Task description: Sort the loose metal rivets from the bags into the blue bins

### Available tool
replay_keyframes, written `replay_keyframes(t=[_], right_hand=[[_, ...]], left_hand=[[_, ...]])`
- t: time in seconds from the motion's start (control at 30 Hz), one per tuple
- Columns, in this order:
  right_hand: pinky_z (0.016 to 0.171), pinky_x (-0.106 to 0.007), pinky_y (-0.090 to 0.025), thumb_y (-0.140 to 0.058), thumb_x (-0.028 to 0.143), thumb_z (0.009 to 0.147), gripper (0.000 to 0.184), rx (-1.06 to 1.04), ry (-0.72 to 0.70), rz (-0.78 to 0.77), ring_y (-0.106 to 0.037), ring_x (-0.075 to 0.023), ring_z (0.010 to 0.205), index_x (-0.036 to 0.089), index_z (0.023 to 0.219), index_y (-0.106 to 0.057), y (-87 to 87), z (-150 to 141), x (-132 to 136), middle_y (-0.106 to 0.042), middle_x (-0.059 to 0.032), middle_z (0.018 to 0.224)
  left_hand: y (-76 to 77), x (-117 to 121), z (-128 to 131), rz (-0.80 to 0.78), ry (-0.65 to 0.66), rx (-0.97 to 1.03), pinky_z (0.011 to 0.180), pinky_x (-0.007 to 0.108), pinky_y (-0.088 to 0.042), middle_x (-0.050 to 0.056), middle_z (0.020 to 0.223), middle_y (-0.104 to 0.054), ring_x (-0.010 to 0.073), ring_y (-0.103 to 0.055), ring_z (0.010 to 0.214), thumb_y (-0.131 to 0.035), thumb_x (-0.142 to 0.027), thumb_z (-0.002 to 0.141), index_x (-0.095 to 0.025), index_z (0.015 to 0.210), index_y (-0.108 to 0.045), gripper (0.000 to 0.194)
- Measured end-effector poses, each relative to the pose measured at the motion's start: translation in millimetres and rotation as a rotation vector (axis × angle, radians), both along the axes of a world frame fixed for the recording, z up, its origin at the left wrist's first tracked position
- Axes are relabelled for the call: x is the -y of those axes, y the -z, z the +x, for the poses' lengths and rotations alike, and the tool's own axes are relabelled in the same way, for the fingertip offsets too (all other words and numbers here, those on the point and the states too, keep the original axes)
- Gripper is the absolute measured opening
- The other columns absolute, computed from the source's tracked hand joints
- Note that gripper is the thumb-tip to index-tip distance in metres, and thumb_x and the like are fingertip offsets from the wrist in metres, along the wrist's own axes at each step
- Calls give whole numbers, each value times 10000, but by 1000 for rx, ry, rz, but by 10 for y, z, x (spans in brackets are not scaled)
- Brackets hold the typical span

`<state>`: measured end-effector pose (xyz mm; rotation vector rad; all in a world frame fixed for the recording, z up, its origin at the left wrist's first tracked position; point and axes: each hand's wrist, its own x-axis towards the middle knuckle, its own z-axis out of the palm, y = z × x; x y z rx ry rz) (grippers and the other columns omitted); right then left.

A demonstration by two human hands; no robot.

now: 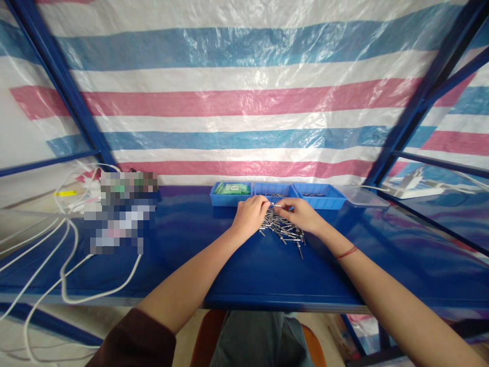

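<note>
A loose pile of small metal pins [284,229] lies on the blue table [248,270]. My left hand [250,214] is curled closed at the pile's left upper edge. My right hand [301,214] rests on the pile's right side, fingers pinched. The fingertips of both hands meet over a thin metal piece [275,206] held between them. Behind the hands stand three blue trays: the left one [231,193] holds green parts, the middle one [275,190] and the right one [320,195] hold small dark metal bits.
A clear plastic tray [362,196] sits right of the blue trays. White cables [64,244] loop over the table's left part beside a blurred-out object [120,214]. A striped tarp [244,97] and blue frame bars [64,86] close off the back and sides.
</note>
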<state>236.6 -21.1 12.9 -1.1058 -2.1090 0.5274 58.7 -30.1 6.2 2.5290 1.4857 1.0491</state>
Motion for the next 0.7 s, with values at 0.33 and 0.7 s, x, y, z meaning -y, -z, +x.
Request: replay_keyframes(t=[0.33,0.7], right_hand=[[672,-327,-437,-557,447,795,320,-145,3,-12,-585,-190,718,161,869,-680,-1,2,-32,-682,-61,782],[485,-242,-324,-618,530,720,388,-409,-53,-365,-473,-111,583,149,775,-662,-23,-60,44,-628,-45,726]], left_hand=[[31,-38,21,-21,121,266,743,265,-452,21,859,-660,151,-607,791,-501,-283,875,-185,879,-586,129],[-24,-3,48,-13,156,534,730,241,-465,8,834,-671,123,-600,746,-524,-255,856,-176,847,-601,111]])
